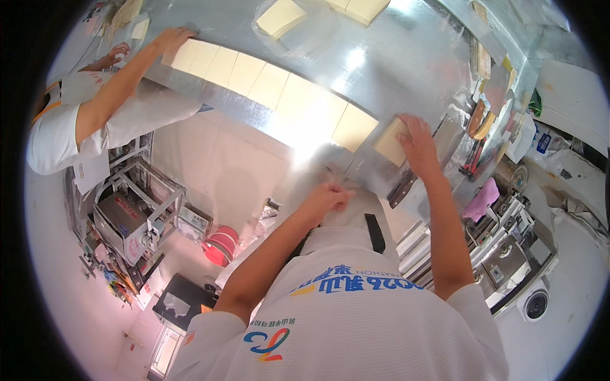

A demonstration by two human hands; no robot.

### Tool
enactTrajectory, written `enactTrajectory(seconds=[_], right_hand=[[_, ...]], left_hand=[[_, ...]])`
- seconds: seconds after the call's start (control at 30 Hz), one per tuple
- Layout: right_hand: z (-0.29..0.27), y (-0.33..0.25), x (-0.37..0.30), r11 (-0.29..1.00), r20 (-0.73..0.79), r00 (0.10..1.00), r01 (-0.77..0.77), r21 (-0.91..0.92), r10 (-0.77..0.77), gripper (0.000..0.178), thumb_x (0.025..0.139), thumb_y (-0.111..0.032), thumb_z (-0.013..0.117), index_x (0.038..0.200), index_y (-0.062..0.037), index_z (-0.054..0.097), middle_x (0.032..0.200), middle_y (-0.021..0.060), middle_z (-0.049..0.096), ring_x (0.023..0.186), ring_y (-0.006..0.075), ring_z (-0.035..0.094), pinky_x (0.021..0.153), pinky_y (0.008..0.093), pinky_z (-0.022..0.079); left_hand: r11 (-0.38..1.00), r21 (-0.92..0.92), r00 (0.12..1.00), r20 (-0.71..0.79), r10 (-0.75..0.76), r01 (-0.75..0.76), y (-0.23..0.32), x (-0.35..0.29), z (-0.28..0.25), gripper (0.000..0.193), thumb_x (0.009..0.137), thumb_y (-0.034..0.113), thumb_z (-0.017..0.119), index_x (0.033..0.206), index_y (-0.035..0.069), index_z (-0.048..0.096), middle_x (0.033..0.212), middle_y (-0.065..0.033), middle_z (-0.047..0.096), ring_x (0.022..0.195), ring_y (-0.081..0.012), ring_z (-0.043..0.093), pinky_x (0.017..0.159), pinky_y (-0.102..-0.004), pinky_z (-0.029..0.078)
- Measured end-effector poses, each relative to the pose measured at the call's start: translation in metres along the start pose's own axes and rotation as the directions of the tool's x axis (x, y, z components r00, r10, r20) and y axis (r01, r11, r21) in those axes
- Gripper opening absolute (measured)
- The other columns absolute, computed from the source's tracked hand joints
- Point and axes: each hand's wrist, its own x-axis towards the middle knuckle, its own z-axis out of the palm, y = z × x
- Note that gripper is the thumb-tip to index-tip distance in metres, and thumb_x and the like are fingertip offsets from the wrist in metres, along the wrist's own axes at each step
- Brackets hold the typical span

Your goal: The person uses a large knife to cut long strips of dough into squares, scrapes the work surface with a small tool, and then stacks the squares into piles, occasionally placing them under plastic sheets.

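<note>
My right hand [417,141] lies on a pale yellow square sheet [387,143] on the steel table [394,70], gripping its right edge. The sheet sits at the right end of a long row of similar pale sheets [267,86] running along the table's near edge. At the table's front edge, close to my body, my left hand [328,195] is curled into a fist, and I see nothing in it. A dark-handled knife [403,188] lies just below my right wrist.
A co-worker in white at the upper left has a hand [171,38] on the far end of the row. More pale sheets [281,17] lie stacked at the back. Tools and a pink cloth [481,198] crowd the right side. Machines [127,222] stand on the floor at left.
</note>
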Motion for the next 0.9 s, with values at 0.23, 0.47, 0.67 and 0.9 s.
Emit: enactTrajectory(seconds=[0.23,0.47,0.67,0.9], right_hand=[[0.070,-0.063,-0.067,0.996,-0.046,0.995,-0.091,-0.019,0.090,0.049,0.095,-0.009,0.066,0.143,-0.0053,0.056,0.143,0.0196,0.058,0.132,0.0437,0.049,0.115,0.0513,0.038],[0.129,-0.061,-0.125,0.998,-0.023,0.999,-0.036,-0.044,0.035,0.052,0.103,-0.026,0.063,0.146,0.0017,0.056,0.140,0.0223,0.061,0.130,0.0382,0.059,0.114,0.0465,0.046],[0.082,-0.076,-0.126,0.769,0.295,0.943,-0.300,0.564,0.151,0.063,0.111,-0.045,0.047,0.149,0.0040,0.052,0.146,0.0212,0.057,0.135,0.0361,0.058,0.112,0.0469,0.049],[0.008,-0.076,-0.097,0.717,0.339,0.929,-0.338,0.610,0.149,0.061,0.109,-0.041,0.048,0.136,0.0134,0.057,0.126,0.0295,0.065,0.111,0.0417,0.066,0.092,0.0521,0.063]], left_hand=[[0.876,-0.405,0.956,0.007,0.292,-0.264,-0.033,0.043,0.017,0.051,0.097,0.022,0.079,0.136,-0.004,0.060,0.126,-0.0112,0.069,0.113,-0.0188,0.066,0.101,-0.0324,0.052],[0.820,-0.218,0.822,-0.373,0.431,-0.529,-0.081,0.023,0.015,0.048,0.081,0.035,0.093,0.112,0.005,0.073,0.101,-0.0044,0.072,0.089,-0.0173,0.066,0.081,-0.0342,0.055],[0.562,-0.539,0.770,-0.323,0.550,-0.627,-0.067,-0.079,0.029,0.029,0.084,0.014,0.084,0.108,0.000,0.076,0.097,-0.0074,0.076,0.087,-0.0193,0.071,0.075,-0.0380,0.057],[0.744,0.518,0.252,-0.722,0.645,-0.423,-0.036,-0.079,0.027,0.013,0.073,0.007,0.080,0.080,-0.002,0.076,0.079,-0.0165,0.075,0.076,-0.0281,0.075,0.069,-0.0446,0.058]])
